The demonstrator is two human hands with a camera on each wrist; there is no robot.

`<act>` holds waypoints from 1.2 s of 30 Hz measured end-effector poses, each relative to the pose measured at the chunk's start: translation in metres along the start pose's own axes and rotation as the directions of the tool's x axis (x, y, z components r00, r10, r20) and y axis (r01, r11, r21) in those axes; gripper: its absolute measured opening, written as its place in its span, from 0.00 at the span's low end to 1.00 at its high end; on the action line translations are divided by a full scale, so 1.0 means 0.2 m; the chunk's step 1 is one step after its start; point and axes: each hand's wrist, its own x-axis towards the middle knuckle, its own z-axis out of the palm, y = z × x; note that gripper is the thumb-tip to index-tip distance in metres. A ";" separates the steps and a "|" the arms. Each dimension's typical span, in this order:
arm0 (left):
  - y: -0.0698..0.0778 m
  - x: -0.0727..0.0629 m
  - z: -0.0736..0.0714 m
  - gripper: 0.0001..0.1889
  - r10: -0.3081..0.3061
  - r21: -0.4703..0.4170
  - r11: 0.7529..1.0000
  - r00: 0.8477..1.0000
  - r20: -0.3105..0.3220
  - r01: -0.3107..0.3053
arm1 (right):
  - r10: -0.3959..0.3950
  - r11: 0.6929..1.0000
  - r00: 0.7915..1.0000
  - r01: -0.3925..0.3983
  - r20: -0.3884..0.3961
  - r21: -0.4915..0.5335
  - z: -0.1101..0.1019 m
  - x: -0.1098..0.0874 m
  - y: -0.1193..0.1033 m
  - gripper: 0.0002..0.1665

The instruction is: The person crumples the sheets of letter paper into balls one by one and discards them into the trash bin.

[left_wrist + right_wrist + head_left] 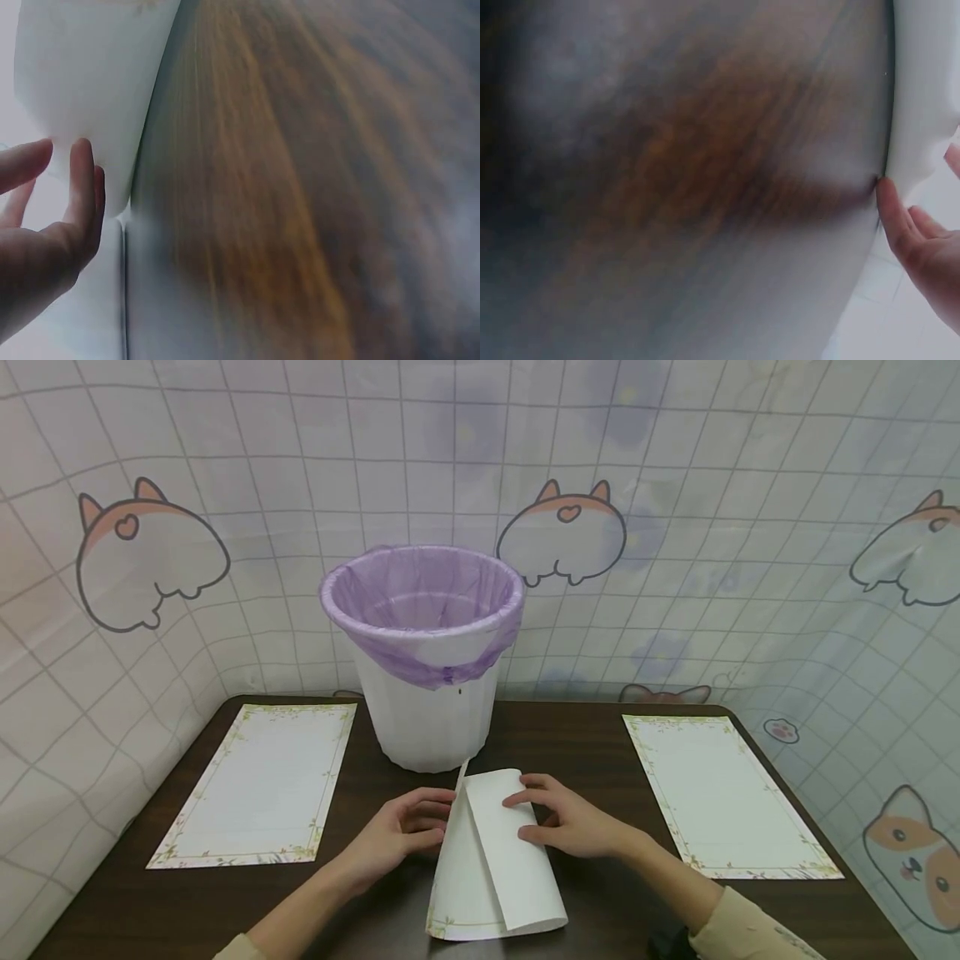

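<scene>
Right grip (567, 820) spread on folded paper (517, 868), left grip (395, 833) relaxed alongside, bin (431, 714) behind, sheets (262, 785) (723, 793) flanking.

A curtained-off nook, room type unclear: corgi-print cloth (720, 585) hangs beyond the left hand (401, 835) and right hand (573, 820), walling in the dark worktop (570, 739) beneath them.

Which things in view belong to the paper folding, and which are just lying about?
In the job:
folded-over sheet
right hand, fingers on it
left hand, at its left edge

Apparently just lying about:
left flat sheet
right flat sheet
purple-lined bin
</scene>
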 end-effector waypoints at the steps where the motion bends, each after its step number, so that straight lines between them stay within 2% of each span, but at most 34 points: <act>1: 0.00 0.01 0.00 0.27 -0.003 0.004 1.000 1.000 -0.002 0.003 | 0.002 1.000 1.000 -0.002 -0.002 -0.012 0.00 0.00 0.00 0.24; 3: 0.00 0.02 0.01 0.29 -0.015 0.006 1.000 1.000 -0.010 0.015 | 0.002 0.999 1.000 -0.002 -0.007 -0.041 0.01 0.01 -0.01 0.24; 6: 0.00 0.04 0.02 0.32 -0.066 -0.050 0.997 0.998 -0.005 0.065 | 0.004 0.997 1.000 -0.005 -0.019 -0.082 0.02 0.01 -0.02 0.25; 10: -0.01 0.06 0.04 0.35 -0.156 -0.149 0.976 0.987 0.048 0.161 | 0.007 0.991 1.000 -0.010 -0.024 -0.130 0.03 0.02 -0.02 0.25; 14: 0.00 0.08 0.07 0.36 -0.198 -0.175 0.962 0.976 0.087 0.210 | 0.013 0.984 1.000 -0.016 -0.017 -0.176 0.04 0.03 -0.03 0.26; 21: 0.01 0.11 0.10 0.33 -0.176 -0.178 0.966 0.982 0.067 0.185 | 0.048 0.967 0.999 -0.053 -0.027 -0.248 0.06 0.04 -0.03 0.26; 28: 0.00 0.15 0.15 0.32 -0.167 -0.140 0.975 0.984 0.061 0.174 | 0.026 0.945 0.998 -0.041 -0.052 -0.325 0.09 0.07 -0.03 0.28; 32: 0.00 0.17 0.17 0.32 -0.155 -0.107 0.982 0.987 0.030 0.158 | 0.016 0.945 0.994 -0.050 -0.106 -0.323 0.09 0.08 -0.03 0.27; 36: 0.00 0.18 0.19 0.32 -0.140 -0.063 0.988 0.990 -0.004 0.140 | 0.024 0.958 0.988 -0.066 -0.153 -0.278 0.09 0.08 -0.04 0.25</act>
